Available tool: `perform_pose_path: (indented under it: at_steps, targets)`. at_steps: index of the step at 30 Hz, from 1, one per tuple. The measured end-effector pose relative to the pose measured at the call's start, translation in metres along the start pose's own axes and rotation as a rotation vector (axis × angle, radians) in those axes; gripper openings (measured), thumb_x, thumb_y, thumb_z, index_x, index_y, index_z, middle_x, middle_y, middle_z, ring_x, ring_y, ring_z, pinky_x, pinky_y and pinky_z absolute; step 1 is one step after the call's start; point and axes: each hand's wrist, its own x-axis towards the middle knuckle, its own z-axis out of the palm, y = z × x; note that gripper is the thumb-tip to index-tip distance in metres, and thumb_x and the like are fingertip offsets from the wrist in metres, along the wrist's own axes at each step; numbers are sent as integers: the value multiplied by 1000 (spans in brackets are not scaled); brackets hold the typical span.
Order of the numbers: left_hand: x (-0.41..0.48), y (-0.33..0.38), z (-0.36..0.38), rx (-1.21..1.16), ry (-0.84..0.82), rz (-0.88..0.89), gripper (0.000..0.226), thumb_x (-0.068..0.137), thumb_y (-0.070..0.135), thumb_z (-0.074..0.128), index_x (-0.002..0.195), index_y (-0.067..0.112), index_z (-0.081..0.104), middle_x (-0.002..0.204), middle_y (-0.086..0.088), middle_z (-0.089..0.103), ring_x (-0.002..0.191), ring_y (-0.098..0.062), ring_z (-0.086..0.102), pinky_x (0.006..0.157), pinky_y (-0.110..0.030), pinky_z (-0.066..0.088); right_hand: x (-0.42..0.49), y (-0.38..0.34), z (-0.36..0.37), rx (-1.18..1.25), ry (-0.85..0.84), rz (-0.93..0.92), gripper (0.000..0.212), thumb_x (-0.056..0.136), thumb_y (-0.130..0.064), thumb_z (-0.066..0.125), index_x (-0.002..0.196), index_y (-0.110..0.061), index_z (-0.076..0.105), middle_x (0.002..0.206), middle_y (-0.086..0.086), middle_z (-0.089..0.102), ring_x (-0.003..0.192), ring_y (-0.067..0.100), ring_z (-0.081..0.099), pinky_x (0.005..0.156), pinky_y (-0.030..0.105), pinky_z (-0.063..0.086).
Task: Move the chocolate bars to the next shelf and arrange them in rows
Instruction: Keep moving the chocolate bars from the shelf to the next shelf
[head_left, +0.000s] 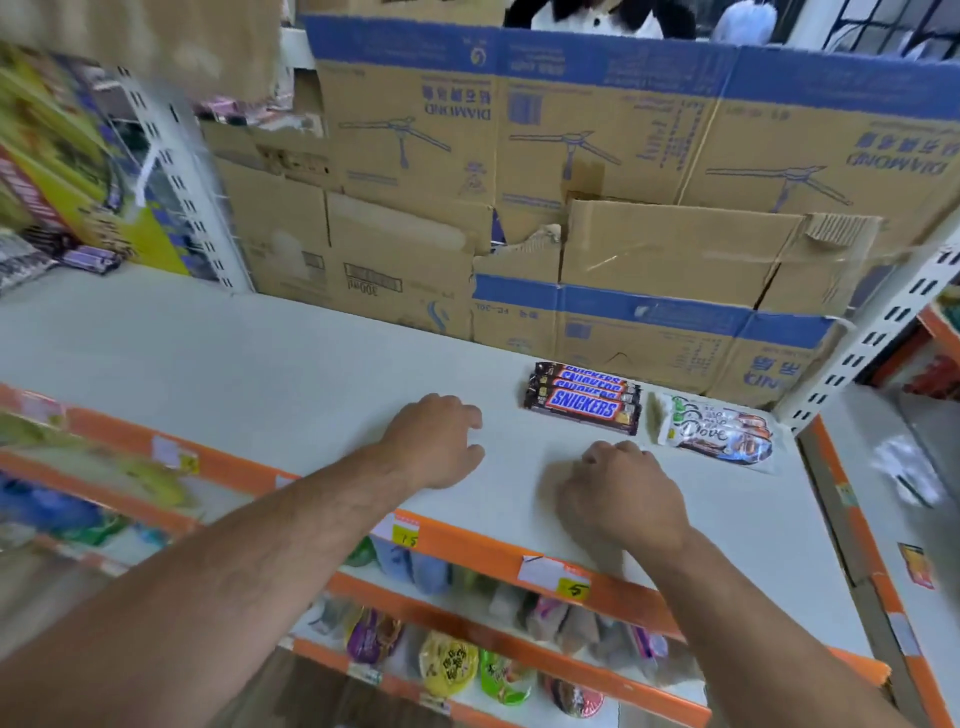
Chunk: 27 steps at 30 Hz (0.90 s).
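Observation:
Three Snickers bars (584, 397) lie side by side in a row at the back right of the white shelf (260, 364). A Dove chocolate bag (719, 431) lies just right of them. My left hand (439, 441) rests on the shelf left of the bars with loosely curled fingers and holds nothing. My right hand (618, 493) rests on the shelf in front of the bars, fingers curled under, nothing visible in it. More purple-wrapped bars (91, 258) lie on the neighbouring shelf at far left, blurred.
Flattened cardboard boxes (519, 182) form the shelf's back wall. Slotted white uprights (872, 332) stand at right and left. Orange price rails (467, 551) edge the shelf; lower shelves hold snack bags (449, 667). Colourful boxes (57, 171) fill the left bay.

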Motion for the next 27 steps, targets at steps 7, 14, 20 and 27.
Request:
perform_pose_path:
  at_steps: [7, 14, 20, 27]
  targets:
    - [-39, -86, -21, -83, 64, -111, 46, 92, 46, 53, 135, 30, 51, 131, -1, 55, 122, -22, 48, 100, -35, 41, 2, -121, -2, 26, -100, -162, 46, 82, -51, 59, 121, -25, 58, 120, 2, 57, 115, 23, 55, 85, 32, 46]
    - [-90, -233, -48, -119, 101, -217, 46, 88, 46, 55, 133, 33, 52, 129, 1, 56, 123, -21, 48, 101, -36, 40, 15, -276, 20, -8, -136, -298, 57, 84, -58, 57, 132, -28, 51, 128, 1, 55, 119, 22, 54, 90, 34, 45]
    - [-143, -370, -83, -181, 92, -311, 46, 89, 45, 58, 133, 30, 53, 133, 3, 56, 119, -19, 52, 96, -32, 44, 27, -422, 47, -31, -185, -416, 57, 84, -59, 58, 132, -29, 51, 128, -1, 55, 120, 20, 54, 92, 32, 45]
    - [-177, -496, -106, -252, 71, -421, 48, 89, 49, 54, 132, 29, 52, 131, 4, 57, 114, -18, 56, 92, -35, 50, 50, -556, 74, -55, -229, -528, 57, 81, -63, 54, 129, -32, 52, 127, -6, 57, 116, 16, 55, 89, 32, 46]
